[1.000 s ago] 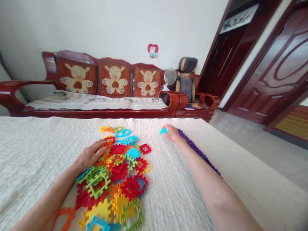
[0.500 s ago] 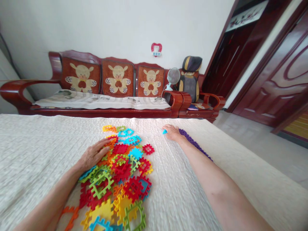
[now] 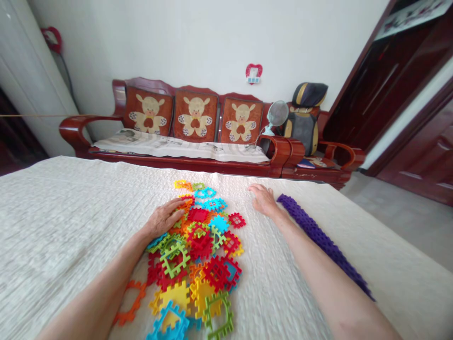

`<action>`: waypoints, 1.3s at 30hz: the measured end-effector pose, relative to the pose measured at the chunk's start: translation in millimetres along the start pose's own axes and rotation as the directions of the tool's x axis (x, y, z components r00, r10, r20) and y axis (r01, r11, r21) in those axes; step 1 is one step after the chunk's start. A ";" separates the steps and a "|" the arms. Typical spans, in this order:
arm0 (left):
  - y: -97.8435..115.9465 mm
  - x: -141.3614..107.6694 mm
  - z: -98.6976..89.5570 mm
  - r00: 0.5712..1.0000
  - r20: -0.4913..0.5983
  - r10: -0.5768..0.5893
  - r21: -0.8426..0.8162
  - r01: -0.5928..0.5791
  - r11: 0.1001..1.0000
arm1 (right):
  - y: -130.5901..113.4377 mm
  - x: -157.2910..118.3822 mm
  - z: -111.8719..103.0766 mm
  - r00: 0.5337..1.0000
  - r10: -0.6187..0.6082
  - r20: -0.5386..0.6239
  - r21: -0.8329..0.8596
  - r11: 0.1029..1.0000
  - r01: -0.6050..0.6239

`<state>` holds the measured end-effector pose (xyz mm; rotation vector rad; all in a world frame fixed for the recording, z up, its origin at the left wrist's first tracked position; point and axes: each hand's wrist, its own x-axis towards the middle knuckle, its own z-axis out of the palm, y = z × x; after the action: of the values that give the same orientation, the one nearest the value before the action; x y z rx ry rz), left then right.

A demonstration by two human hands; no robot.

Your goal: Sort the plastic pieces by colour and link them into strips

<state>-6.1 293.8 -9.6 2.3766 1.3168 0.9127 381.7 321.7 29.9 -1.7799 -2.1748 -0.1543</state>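
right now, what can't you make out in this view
All in the head view:
- What lies directly under the left hand: its fingers cover it.
- Whether the right hand holds anything: its own curled fingers and back hide the palm.
- How many pieces the colorful pile has: they overlap.
- The markings on the white panel: blurred, and cut off by the top edge.
- Details of the heart-shaped wall piece: too small.

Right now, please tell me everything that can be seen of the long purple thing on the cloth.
The purple strip is long and narrow, with rows of small dark gaps or bumps; it looks like plastic. Whether it is one piece is unclear. It lies on the pale cloth, slanting from near the right hand towards the picture's lower right, along the outer side of the forearm. No hand holds it.
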 end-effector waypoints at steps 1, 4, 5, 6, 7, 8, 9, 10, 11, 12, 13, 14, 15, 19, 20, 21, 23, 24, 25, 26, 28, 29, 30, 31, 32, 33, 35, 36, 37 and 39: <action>0.8 0.0 -0.4 1.000 0.004 -0.002 0.001 0.002 1.000 | -13.5 1.4 2.0 0.999 -0.044 -0.029 0.090 0.995 0.046; 3.4 -0.1 -1.9 1.000 0.009 -0.004 -0.003 0.004 1.000 | -55.0 6.8 7.8 0.985 -0.174 -0.013 0.331 0.929 0.168; 4.1 -0.2 -2.4 1.000 0.009 0.001 -0.005 -0.001 1.000 | -66.6 8.5 9.4 0.977 -0.212 0.018 0.378 0.906 0.190; 4.6 -0.3 -2.8 1.000 0.009 0.007 -0.006 -0.007 1.000 | -76.0 9.9 10.9 0.969 -0.240 0.063 0.410 0.891 0.194; 5.0 -0.5 -3.0 1.000 0.007 0.013 -0.005 -0.013 1.000 | -83.1 11.0 12.4 0.959 -0.258 0.117 0.429 0.884 0.185; 5.2 -0.7 -3.0 1.000 0.005 0.014 -0.002 -0.014 1.000 | -87.9 11.7 13.9 0.949 -0.265 0.173 0.435 0.884 0.168; 5.2 -0.8 -2.9 1.000 0.000 0.012 0.003 -0.012 1.000 | -90.5 12.2 15.5 0.939 -0.266 0.219 0.433 0.889 0.150; 5.0 -1.0 -2.6 1.000 -0.004 0.006 0.008 -0.006 1.000 | -91.5 12.5 17.0 0.931 -0.266 0.250 0.426 0.894 0.141; 4.8 -1.0 -2.2 1.000 -0.008 0.000 0.013 0.000 1.000 | -91.1 12.7 18.5 0.927 -0.269 0.261 0.417 0.898 0.143; 4.6 -1.1 -1.9 1.000 -0.009 -0.004 0.017 0.005 1.000 | -89.7 12.7 19.9 0.925 -0.279 0.257 0.407 0.899 0.158; 4.3 -1.1 -1.5 1.000 -0.007 -0.005 0.018 0.005 1.000 | -87.6 12.5 20.9 0.925 -0.294 0.240 0.399 0.899 0.182; 4.1 -1.1 -1.2 1.000 -0.006 -0.004 0.018 0.004 1.000 | -85.1 12.1 21.5 0.926 -0.311 0.215 0.392 0.896 0.210; 3.8 -1.1 -0.9 1.000 -0.006 -0.002 0.019 0.003 1.000 | -82.0 11.3 21.7 0.927 -0.326 0.187 0.382 0.893 0.237; 1.5 -0.8 0.1 1.000 -0.013 0.002 0.023 -0.001 1.000 | -64.1 0.5 17.9 0.948 -0.313 0.051 0.284 0.915 0.287; 0.5 -0.6 0.5 1.000 -0.015 0.000 0.026 0.000 1.000 | -57.6 -4.6 16.2 0.955 -0.294 0.025 0.260 0.925 0.278; -0.5 -0.4 0.9 1.000 -0.017 -0.003 0.028 0.004 1.000 | -50.1 -10.7 14.6 0.962 -0.272 0.004 0.246 0.933 0.263; -2.4 0.1 1.6 1.000 -0.013 -0.010 0.028 0.011 1.000 | -32.9 -25.0 12.3 0.973 -0.229 -0.026 0.246 0.942 0.228; -3.1 0.4 1.9 1.000 -0.009 -0.013 0.026 0.014 1.000 | -23.5 -32.6 11.8 0.978 -0.206 -0.040 0.251 0.945 0.210; -3.4 0.7 2.0 1.000 -0.003 -0.015 0.023 0.015 1.000 | -14.0 -40.0 12.1 0.982 -0.183 -0.054 0.258 0.947 0.191; -3.4 0.9 1.9 1.000 0.003 -0.014 0.018 0.014 1.000 | -4.9 -46.8 12.9 0.985 -0.157 -0.070 0.264 0.949 0.170; -2.4 1.1 1.0 1.000 0.016 -0.004 0.004 0.004 1.000 | 11.1 -57.5 16.1 0.990 -0.098 -0.104 0.281 0.952 0.124; -1.6 1.2 0.4 1.000 0.022 0.000 -0.002 0.000 1.000 | 17.3 -61.2 18.0 0.990 -0.075 -0.119 0.292 0.950 0.107; -0.7 1.2 -0.3 1.000 0.028 0.002 -0.008 -0.002 1.000 | 22.2 -63.8 20.0 0.989 -0.061 -0.133 0.303 0.948 0.099; 0.0 1.2 -1.0 1.000 0.031 -0.001 -0.010 0.001 1.000 | 25.8 -65.3 21.9 0.988 -0.055 -0.144 0.315 0.944 0.098; 0.6 1.2 -1.5 0.999 0.031 -0.006 -0.010 0.007 1.000 | 28.2 -66.1 23.6 0.987 -0.056 -0.153 0.327 0.939 0.104; 1.0 1.2 -1.8 0.999 0.031 -0.013 -0.009 0.013 1.000 | 29.6 -66.4 25.1 0.986 -0.062 -0.157 0.340 0.933 0.113; 0.9 1.2 -1.8 0.999 0.031 -0.018 -0.011 0.019 1.000 | 30.5 -66.1 27.2 0.985 -0.065 -0.159 0.366 0.923 0.120; 0.5 1.2 -1.5 0.999 0.033 -0.018 -0.013 0.018 1.000 | 30.3 -66.0 28.0 0.986 -0.062 -0.157 0.377 0.919 0.118; 0.0 1.2 -1.2 0.999 0.033 -0.017 -0.014 0.018 1.000 | 30.0 -65.9 28.5 0.986 -0.058 -0.156 0.383 0.916 0.115; -1.4 1.3 -0.5 0.999 0.032 -0.019 -0.012 0.020 1.000 | 29.0 -66.0 28.9 0.987 -0.056 -0.153 0.381 0.918 0.111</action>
<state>-6.8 295.6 -9.4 2.3553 1.3163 0.8714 415.7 274.5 -21.6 -1.4124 -2.0120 0.1245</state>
